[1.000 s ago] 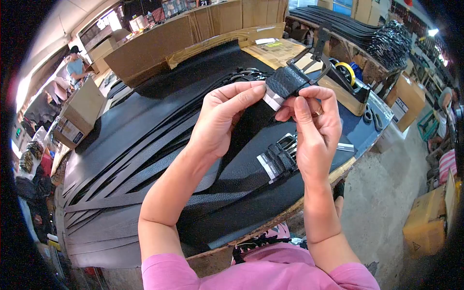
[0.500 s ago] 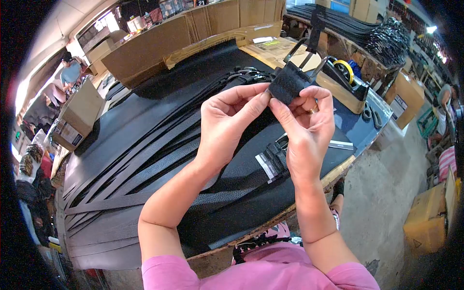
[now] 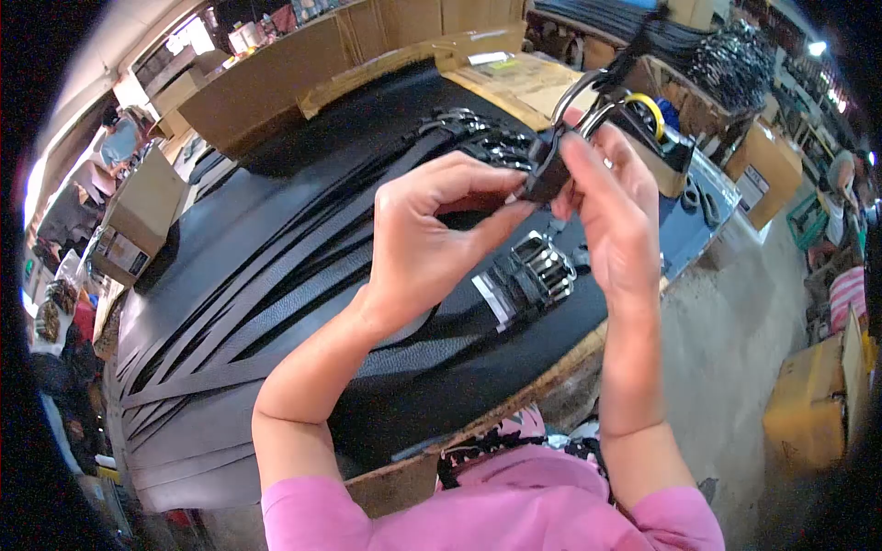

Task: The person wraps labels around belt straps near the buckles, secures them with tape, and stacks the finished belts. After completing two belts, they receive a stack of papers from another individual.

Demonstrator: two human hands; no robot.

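A black belt (image 3: 551, 173) with a silver metal buckle (image 3: 577, 99) is held up over the table by both my hands. My left hand (image 3: 432, 225) pinches the lower edge of the folded black piece below the buckle between thumb and fingertips; a small pale bit shows at the pinch. My right hand (image 3: 614, 197) grips the same piece from the right, fingers curled and partly hidden behind it. Beneath the hands lies a group of small black loops with metal buckles (image 3: 547, 266) and a white strip (image 3: 496, 301) beside it.
Long black straps (image 3: 266, 285) with a pile of buckles (image 3: 478, 133) cover the table. Cardboard (image 3: 358, 55) walls the back. A yellow tape roll (image 3: 649, 112) and scissors (image 3: 703, 200) lie at right. Boxes (image 3: 813, 404) stand on the floor; a person (image 3: 119, 142) is at far left.
The belt piece has turned from facing me to nearly edge-on. My right hand has shifted right and now covers more of it. The small buckles below have come into fuller view.
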